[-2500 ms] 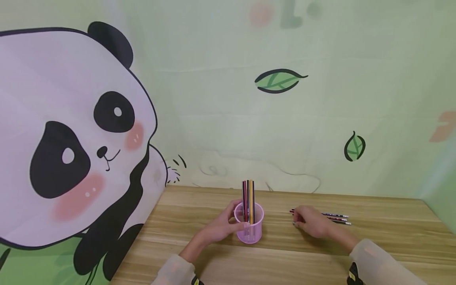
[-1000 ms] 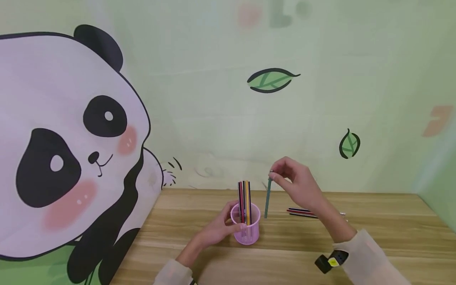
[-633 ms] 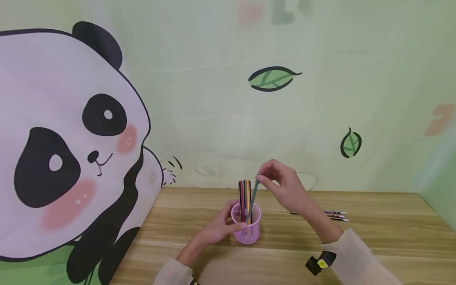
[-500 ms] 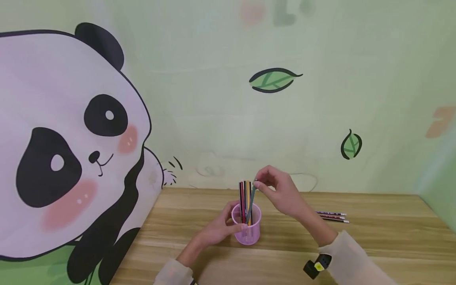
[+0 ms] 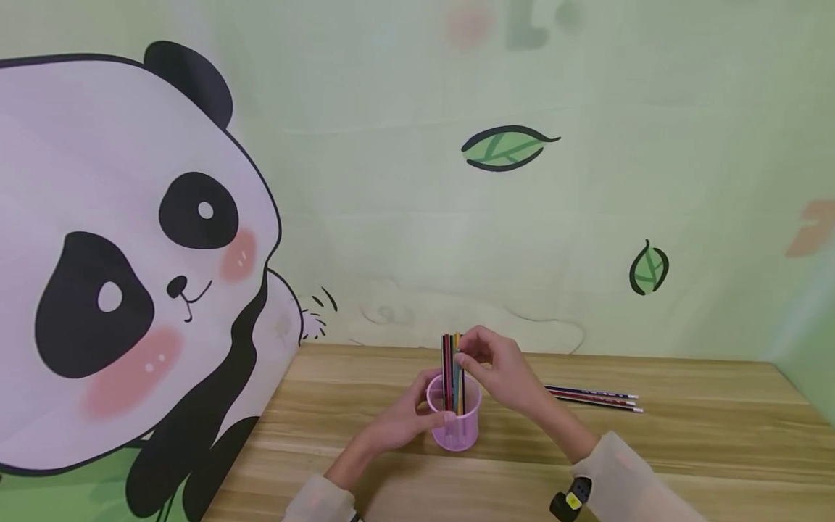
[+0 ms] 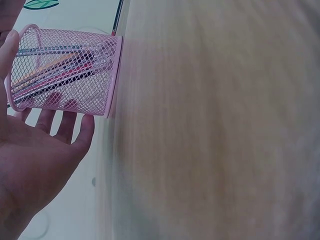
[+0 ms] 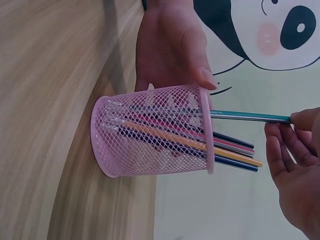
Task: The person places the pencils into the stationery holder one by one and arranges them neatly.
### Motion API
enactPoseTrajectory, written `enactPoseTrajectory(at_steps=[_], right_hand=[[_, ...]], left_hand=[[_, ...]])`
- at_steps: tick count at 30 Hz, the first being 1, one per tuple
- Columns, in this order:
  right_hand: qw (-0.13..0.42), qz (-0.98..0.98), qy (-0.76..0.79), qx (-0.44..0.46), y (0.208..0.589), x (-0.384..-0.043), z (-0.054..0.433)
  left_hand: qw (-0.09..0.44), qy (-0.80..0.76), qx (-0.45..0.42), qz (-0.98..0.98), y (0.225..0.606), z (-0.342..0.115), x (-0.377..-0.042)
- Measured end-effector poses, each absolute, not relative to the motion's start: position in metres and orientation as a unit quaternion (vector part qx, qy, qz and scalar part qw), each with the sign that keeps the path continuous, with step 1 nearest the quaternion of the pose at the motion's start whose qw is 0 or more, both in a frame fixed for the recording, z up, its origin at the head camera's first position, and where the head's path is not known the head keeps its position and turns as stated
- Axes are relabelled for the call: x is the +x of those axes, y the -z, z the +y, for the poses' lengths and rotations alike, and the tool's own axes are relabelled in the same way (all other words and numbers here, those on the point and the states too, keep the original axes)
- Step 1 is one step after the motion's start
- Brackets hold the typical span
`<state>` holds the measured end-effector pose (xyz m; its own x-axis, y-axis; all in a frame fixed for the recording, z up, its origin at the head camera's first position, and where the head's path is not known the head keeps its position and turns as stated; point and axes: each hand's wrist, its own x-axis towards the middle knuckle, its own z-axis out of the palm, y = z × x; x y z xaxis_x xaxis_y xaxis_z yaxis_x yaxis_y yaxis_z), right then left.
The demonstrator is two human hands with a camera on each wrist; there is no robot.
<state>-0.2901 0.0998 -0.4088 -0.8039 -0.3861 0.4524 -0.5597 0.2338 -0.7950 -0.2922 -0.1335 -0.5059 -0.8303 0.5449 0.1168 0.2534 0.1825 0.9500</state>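
Note:
A pink mesh pencil cup (image 5: pixel 455 436) stands upright on the wooden table. My left hand (image 5: pixel 399 422) holds it from the left, thumb near the rim and fingers around the far side. Several pencils (image 7: pixel 232 150), dark, red and yellow-orange, lean inside it. Above the cup, my right hand (image 5: pixel 501 371) pinches a teal pencil (image 7: pixel 245 116) by its upper end between thumb and fingers. The teal pencil's lower part is inside the cup, showing through the mesh in the right wrist view.
To the right, several loose pencils (image 5: pixel 603 400) with white ends lie on the table (image 5: pixel 704 435), partly hidden by the right forearm. Behind the table rises a pale green wall (image 5: pixel 391 217) printed with a panda (image 5: pixel 163 254) and leaves.
My right hand picked a teal pencil up from the table at right, carried it left and lowered it into the cup. My left hand has kept hold of the cup.

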Motion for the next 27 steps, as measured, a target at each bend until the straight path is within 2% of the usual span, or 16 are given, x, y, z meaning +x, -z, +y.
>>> enactPoseTrajectory(at_steps=[12, 20, 27], right_hand=[[0.053, -0.793, -0.542, 0.272, 0.425, -0.292, 0.097], [0.072, -0.824, -0.476, 0.299, 0.44, -0.294, 0.1], [0.078, -0.834, -0.457, 0.299, 0.438, -0.297, 0.116]], left_hand=[[0.13, -0.58, 0.266, 0.759, 0.507, -0.136, -0.292], [0.132, -0.584, 0.264, 0.756, 0.508, -0.135, -0.292], [0.131, -0.584, 0.264, 0.757, 0.508, -0.135, -0.291]])
